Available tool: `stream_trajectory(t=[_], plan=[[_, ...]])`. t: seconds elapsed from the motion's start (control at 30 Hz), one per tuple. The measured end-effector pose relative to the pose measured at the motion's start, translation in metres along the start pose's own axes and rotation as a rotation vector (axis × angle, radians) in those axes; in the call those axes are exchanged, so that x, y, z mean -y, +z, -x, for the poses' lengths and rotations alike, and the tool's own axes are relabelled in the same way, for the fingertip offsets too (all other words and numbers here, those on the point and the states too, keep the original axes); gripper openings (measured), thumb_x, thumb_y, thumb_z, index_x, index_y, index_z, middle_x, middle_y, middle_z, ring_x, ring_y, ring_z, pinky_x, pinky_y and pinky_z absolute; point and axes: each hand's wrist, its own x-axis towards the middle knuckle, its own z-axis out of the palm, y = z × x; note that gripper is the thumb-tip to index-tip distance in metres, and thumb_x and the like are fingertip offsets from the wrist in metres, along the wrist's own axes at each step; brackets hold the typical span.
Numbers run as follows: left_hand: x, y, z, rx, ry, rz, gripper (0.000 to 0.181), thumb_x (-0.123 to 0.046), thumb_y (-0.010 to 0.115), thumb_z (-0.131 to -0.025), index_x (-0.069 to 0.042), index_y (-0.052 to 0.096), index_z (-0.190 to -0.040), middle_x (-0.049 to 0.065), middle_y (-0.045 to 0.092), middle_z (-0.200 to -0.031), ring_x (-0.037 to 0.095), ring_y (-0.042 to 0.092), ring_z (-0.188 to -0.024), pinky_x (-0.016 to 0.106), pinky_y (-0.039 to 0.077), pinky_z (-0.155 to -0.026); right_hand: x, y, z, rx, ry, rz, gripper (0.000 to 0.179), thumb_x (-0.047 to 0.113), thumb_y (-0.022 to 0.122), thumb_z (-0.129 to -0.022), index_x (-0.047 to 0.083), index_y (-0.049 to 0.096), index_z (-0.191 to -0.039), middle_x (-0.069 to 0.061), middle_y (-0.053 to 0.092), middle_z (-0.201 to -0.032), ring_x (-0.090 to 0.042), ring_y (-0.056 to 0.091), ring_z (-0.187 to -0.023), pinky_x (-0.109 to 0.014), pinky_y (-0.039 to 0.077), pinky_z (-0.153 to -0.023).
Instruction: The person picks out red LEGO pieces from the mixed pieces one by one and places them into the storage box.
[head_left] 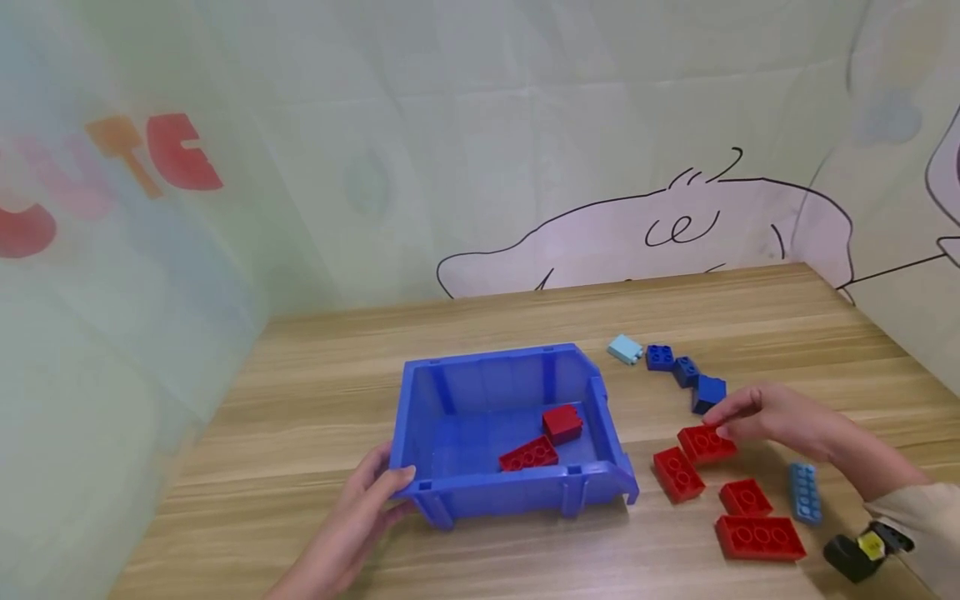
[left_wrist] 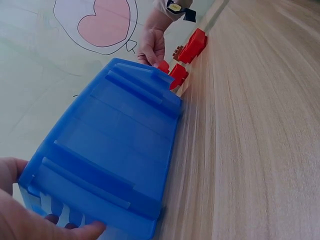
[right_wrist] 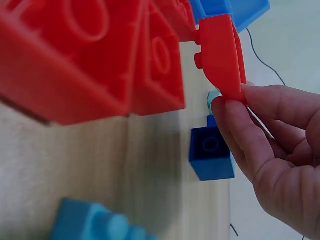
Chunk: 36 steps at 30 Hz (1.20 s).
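My left hand (head_left: pixel 363 504) grasps the near-left corner of the blue bin (head_left: pixel 502 492), lower middle of the head frame, thumb at the rim. My right hand (head_left: pixel 783 417), right of centre, pinches a red brick (head_left: pixel 703 448) above the table (head_left: pixel 330 417).

Head view alone shows inside the bin: two red bricks, a short one (head_left: pixel 561 426) and a longer one (head_left: pixel 528 455), both toward its right side. Left wrist view gives the bin's ribbed outside, my fingers at lower left. Right wrist view shows the pinched brick's curved edge and two studs; the red at upper left is blurred, so I can't tell for certain how many bricks overlap there.

Count outside the bin, head frame: four red, pinched one included, the other three (head_left: pixel 760 538) at lower right; three dark blue bricks (head_left: pixel 708 394) right of the bin; one pale blue brick (head_left: pixel 624 349) beside those; one light blue brick (head_left: pixel 805 493), lower right.
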Motion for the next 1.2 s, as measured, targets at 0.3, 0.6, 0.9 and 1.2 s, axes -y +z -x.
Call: stream_trajectory(t=[0.3, 0.6, 0.9, 1.2], plan=[[0.000, 0.000, 0.000, -0.003, -0.002, -0.003, 0.056, -0.014, 0.050, -0.088, 0.008, 0.031, -0.136, 0.026, 0.041, -0.131, 0.032, 0.048, -0.113, 0.044, 0.047, -0.091, 0.024, 0.003, -0.010, -0.002, -0.046, 0.078, 0.026, 0.008, 0.063, -0.085, -0.004, 0.065, -0.107, -0.013, 0.066, -0.103, -0.024, 0.058, -0.095, -0.033, 0.050, -0.080], [0.000, 0.000, 0.000, -0.005, -0.005, -0.006, 0.055, -0.014, 0.050, -0.088, 0.007, 0.032, -0.136, 0.026, 0.041, -0.131, 0.032, 0.048, -0.113, 0.044, 0.047, -0.091, 0.047, 0.008, -0.024, 0.043, -0.090, 0.101, 0.024, 0.005, 0.061, -0.085, -0.006, 0.064, -0.107, -0.012, 0.067, -0.098, -0.024, 0.060, -0.090, -0.040, 0.052, -0.080], [-0.001, 0.000, 0.000, 0.001, -0.001, 0.001, 0.056, -0.014, 0.050, -0.088, 0.008, 0.031, -0.136, 0.026, 0.040, -0.131, 0.032, 0.048, -0.113, 0.043, 0.047, -0.091, 0.063, 0.011, -0.033, 0.075, -0.113, 0.125, 0.024, 0.004, 0.062, -0.085, -0.008, 0.064, -0.105, -0.012, 0.068, -0.097, -0.024, 0.061, -0.088, -0.033, 0.053, -0.078], [-0.001, 0.000, 0.001, 0.003, -0.001, -0.003, 0.054, -0.014, 0.050, -0.089, 0.007, 0.032, -0.136, 0.026, 0.040, -0.131, 0.032, 0.047, -0.114, 0.044, 0.046, -0.092, 0.079, 0.022, -0.043, 0.099, -0.117, 0.134, 0.023, 0.001, 0.063, -0.084, -0.008, 0.065, -0.105, -0.010, 0.068, -0.095, -0.023, 0.063, -0.086, -0.039, 0.053, -0.080]])
